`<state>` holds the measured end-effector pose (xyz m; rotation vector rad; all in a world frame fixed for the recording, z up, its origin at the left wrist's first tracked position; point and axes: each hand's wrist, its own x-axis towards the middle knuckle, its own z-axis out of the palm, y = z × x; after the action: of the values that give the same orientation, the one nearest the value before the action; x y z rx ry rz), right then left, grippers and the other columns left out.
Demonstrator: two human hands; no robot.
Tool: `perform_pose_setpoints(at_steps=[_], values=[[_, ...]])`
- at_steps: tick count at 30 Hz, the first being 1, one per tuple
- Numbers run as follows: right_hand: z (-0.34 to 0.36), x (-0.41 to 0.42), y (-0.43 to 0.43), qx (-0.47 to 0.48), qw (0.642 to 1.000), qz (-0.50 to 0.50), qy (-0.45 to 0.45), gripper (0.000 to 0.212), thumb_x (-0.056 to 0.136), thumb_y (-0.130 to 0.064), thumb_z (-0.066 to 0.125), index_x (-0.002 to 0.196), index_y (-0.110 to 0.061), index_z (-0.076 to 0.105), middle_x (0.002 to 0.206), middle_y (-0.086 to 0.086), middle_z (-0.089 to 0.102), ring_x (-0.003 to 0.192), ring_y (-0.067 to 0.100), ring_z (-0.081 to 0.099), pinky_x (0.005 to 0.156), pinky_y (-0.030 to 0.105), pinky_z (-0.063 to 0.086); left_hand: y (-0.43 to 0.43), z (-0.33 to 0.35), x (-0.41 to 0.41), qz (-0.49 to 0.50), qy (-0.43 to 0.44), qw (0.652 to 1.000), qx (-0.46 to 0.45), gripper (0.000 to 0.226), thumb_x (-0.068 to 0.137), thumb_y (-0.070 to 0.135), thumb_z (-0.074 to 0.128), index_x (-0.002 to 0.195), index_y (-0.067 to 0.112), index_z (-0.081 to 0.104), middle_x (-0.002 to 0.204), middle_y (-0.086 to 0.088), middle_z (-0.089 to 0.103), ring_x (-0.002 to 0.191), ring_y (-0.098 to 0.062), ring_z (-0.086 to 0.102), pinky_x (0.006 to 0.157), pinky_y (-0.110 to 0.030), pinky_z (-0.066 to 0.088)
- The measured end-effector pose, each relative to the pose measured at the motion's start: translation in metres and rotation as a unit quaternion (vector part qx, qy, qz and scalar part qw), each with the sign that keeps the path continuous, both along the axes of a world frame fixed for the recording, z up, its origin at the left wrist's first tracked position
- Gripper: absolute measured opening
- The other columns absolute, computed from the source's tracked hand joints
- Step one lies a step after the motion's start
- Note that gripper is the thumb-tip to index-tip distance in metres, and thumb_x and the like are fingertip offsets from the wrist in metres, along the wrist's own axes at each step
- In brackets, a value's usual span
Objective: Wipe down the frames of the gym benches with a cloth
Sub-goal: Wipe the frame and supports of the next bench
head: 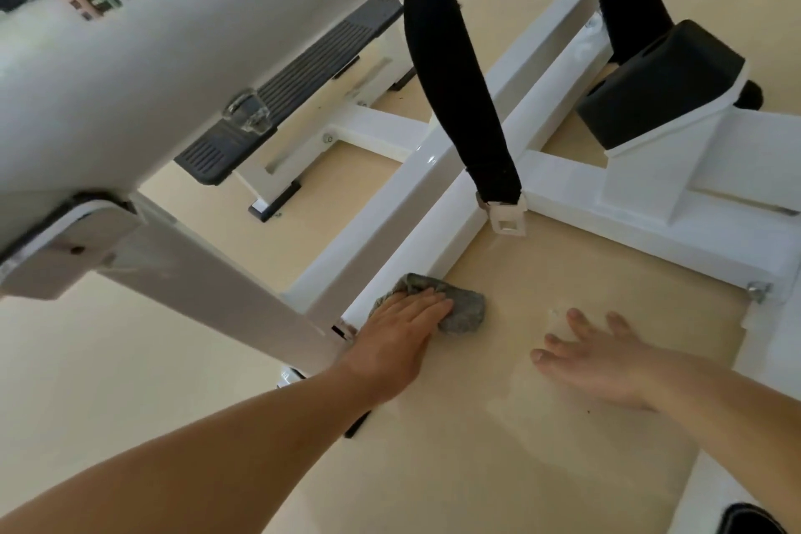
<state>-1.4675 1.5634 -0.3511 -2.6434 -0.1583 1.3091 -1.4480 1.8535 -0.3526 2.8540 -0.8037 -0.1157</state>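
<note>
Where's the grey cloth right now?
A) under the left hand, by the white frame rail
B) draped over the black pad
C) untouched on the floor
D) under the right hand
A: the left hand presses the cloth by the white frame rail; the right hand rests bare on the floor.

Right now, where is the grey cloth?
Head view, lower centre: the grey cloth lies pressed under the left hand, against the white frame rail.

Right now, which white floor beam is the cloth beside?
The long diagonal beam: the left hand presses the grey cloth at its near end. The cross beam on the right lies apart from the cloth.
</note>
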Motion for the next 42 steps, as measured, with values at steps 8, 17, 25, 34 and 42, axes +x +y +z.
perform_pose_setpoints(at_steps=[8,17,25,34,42], values=[[-0.015,0.002,-0.004,0.018,1.000,0.000,0.013,0.094,0.072,-0.079,-0.015,0.158,-0.048,0.006,0.170,-0.001,-0.016,0.152,0.040,-0.025,0.121,0.063,-0.009,-0.085,0.022,0.092,-0.020,0.017,0.998,0.061,0.048,0.105,0.013,0.041,0.152,0.022,0.045,0.158,-0.001,0.042,0.149,-0.019,0.028,0.121,-0.028,0.012],[0.018,-0.003,-0.002,0.010,0.999,-0.049,0.016,0.065,0.102,-0.058,-0.002,0.163,-0.036,0.004,0.169,0.009,-0.018,0.154,0.033,-0.023,0.124,0.050,-0.015,-0.059,0.028,0.059,0.065,0.122,0.989,-0.052,0.045,0.109,0.020,0.038,0.151,0.033,0.047,0.153,0.004,0.047,0.140,-0.020,0.036,0.116,-0.030,0.026],[0.041,-0.019,-0.006,0.091,0.989,-0.114,-0.023,0.061,0.101,-0.069,0.021,0.158,-0.045,0.024,0.171,-0.003,-0.003,0.157,0.029,-0.009,0.126,0.045,0.000,-0.011,0.044,-0.019,0.182,0.194,0.960,-0.081,0.040,0.110,0.025,0.038,0.145,0.036,0.052,0.120,0.015,0.061,0.110,-0.013,0.053,0.089,-0.019,0.038],[0.062,-0.065,0.066,0.414,0.826,-0.382,-0.024,0.028,0.099,-0.044,0.061,0.127,-0.042,0.063,0.125,-0.017,0.064,0.112,0.011,0.061,0.096,0.034,0.054,-0.043,0.067,-0.117,0.417,0.215,0.805,-0.363,0.020,0.107,0.032,0.045,0.114,0.036,0.063,0.088,0.009,0.067,0.069,-0.010,0.056,0.054,-0.024,0.042],[0.066,-0.066,0.136,0.525,0.688,-0.497,0.065,0.018,0.106,-0.023,0.053,0.110,-0.030,0.069,0.104,0.004,0.076,0.096,0.029,0.073,0.066,0.043,0.062,-0.046,0.089,-0.118,0.397,0.289,0.722,-0.488,0.031,0.108,0.016,0.043,0.117,0.029,0.070,0.097,0.009,0.077,0.088,0.000,0.071,0.073,-0.016,0.053]])
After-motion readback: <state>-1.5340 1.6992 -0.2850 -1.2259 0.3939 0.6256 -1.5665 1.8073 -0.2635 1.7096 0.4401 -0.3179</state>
